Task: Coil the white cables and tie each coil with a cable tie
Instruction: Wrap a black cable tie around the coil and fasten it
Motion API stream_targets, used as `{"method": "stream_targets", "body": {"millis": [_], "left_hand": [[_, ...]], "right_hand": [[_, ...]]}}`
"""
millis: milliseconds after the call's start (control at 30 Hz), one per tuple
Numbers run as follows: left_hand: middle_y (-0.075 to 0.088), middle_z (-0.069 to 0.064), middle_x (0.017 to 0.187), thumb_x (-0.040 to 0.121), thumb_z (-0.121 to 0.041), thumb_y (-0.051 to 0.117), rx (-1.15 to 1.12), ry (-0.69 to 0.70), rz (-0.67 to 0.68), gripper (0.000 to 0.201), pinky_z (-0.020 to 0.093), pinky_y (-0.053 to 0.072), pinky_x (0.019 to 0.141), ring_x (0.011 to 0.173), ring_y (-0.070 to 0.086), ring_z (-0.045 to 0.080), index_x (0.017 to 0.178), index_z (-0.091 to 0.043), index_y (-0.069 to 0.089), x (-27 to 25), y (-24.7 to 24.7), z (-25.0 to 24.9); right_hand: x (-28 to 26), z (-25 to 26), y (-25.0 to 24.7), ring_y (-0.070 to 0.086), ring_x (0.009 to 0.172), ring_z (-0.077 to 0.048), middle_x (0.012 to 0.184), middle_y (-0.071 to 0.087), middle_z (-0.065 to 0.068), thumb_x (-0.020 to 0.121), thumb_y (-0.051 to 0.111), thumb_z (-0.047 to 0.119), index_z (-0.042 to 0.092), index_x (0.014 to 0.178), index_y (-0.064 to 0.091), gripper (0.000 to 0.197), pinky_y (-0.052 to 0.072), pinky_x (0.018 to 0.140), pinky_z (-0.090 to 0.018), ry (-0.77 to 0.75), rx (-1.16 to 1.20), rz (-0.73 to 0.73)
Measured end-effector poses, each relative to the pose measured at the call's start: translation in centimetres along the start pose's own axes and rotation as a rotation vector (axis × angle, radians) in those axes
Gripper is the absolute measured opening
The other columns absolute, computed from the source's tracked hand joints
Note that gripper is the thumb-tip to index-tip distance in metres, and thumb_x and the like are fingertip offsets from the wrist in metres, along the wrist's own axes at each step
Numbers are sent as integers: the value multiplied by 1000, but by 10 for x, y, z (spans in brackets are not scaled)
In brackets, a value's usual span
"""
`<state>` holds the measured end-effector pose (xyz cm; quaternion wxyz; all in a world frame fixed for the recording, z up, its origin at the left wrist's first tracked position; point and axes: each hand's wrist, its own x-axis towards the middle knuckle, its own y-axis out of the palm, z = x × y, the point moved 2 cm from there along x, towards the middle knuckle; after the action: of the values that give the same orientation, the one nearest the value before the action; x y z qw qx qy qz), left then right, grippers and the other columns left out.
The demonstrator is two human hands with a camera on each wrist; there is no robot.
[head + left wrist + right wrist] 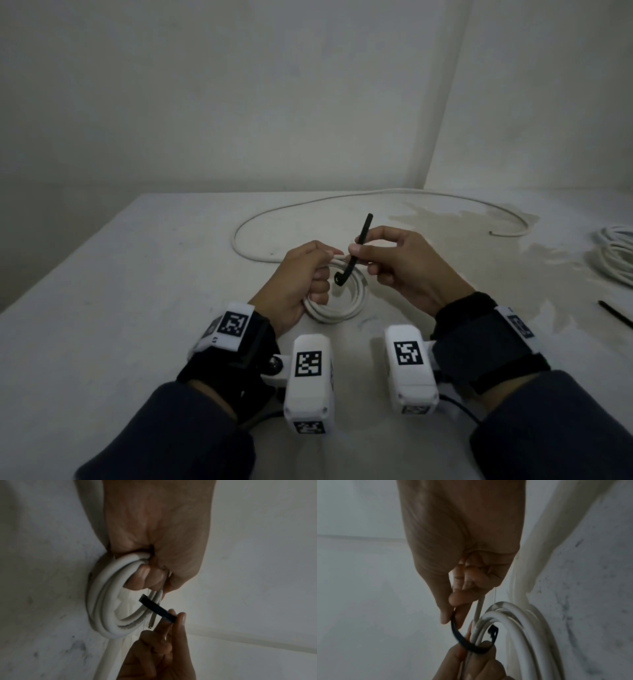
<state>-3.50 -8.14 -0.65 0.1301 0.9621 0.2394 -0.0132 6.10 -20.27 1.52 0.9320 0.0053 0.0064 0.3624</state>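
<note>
A: What's the left hand [297, 281] doing?
B: Its fingers are curled tight round the coil [337, 301], which rests on the counter [137, 274] at about 6 o'clock from the middle.
A: And the right hand [400, 265]?
B: Thumb and forefinger pinch a black tie [356, 253], hooked under the coil's strands at its 12 o'clock side.
A: The rest of the cable [342, 200]?
B: Loose, arcing off toward 1 o'clock. Another coil [616, 253] sits at 3 o'clock, a spare tie [615, 313] near it.
</note>
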Motion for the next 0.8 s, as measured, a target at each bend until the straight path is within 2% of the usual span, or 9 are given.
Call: {"method": "stream_targets", "body": {"millis": [67, 167, 267, 367, 433, 467, 567, 700, 800], "left_hand": [[26, -6, 45, 98, -5, 38, 0, 2, 1, 26, 13, 18, 36, 35, 19, 5, 77, -10, 53, 0, 0, -1], [26, -6, 44, 97, -4, 38, -2, -2, 12, 24, 13, 18, 35, 34, 19, 5, 80, -8, 54, 0, 1, -1], [26, -6, 44, 97, -4, 37, -8, -8, 28, 25, 12, 18, 37, 34, 19, 5, 80, -8, 55, -1, 1, -1], [26, -5, 44, 96, -4, 37, -16, -11, 36, 24, 13, 17, 37, 34, 20, 5, 82, -7, 55, -1, 0, 0], [26, -6, 44, 96, -4, 37, -21, -15, 35, 22, 13, 17, 37, 34, 20, 5, 85, -7, 55, -1, 0, 0], [26, -6, 44, 96, -5, 37, -19, -16, 31, 21, 13, 18, 37, 34, 20, 5, 86, -6, 55, -1, 0, 0], [27, -6, 43, 96, -4, 38, -16, -17, 12, 19, 12, 19, 36, 33, 20, 5, 87, -8, 53, -1, 1, 0], [31, -4, 46, 98, -5, 38, -43, -38, 3, 13, 14, 24, 35, 33, 24, 5, 102, -7, 50, -1, 1, 0], [39, -1, 48, 100, -10, 37, -53, -111, 94, 14, 16, 32, 38, 35, 31, 6, 103, -3, 48, -1, 1, 0]], "right_hand": [[0, 0, -1, 46, 44, -3, 65, 67, 0, 73, 79, 7, 7, 77, 64, 15, 30, 41, -14, -41, -78, -30], [1, -1, -2, 53, 50, 2, 64, 68, 7, 69, 82, 5, 3, 75, 68, 15, 36, 49, -13, -97, -151, -42], [1, -4, -1, 63, 68, -6, 79, 71, 4, 68, 81, 2, 9, 69, 67, 15, 47, 67, -20, -103, -126, 17], [1, -7, 1, 67, 86, -18, 95, 72, -4, 75, 76, 2, 7, 81, 67, 12, 56, 77, -34, -68, -95, 66], [2, -7, 3, 67, 90, -23, 103, 70, -14, 79, 75, 4, 10, 83, 65, 11, 55, 84, -41, -90, -141, 89], [1, -7, 4, 66, 90, -23, 104, 70, -16, 80, 75, 7, 12, 81, 64, 12, 55, 84, -42, -102, -177, 96], [1, -7, 3, 65, 75, -17, 87, 70, -12, 79, 76, 11, 16, 76, 62, 15, 54, 68, -33, -131, -260, 102], [3, -8, 0, 69, 75, -18, 83, 72, -9, 76, 77, 3, 8, 78, 65, 13, 57, 66, -31, -192, -229, 30], [4, -8, -3, 70, 72, -24, 78, 72, -10, 73, 79, -1, 2, 79, 67, 14, 58, 65, -35, -231, -250, -14]]}}
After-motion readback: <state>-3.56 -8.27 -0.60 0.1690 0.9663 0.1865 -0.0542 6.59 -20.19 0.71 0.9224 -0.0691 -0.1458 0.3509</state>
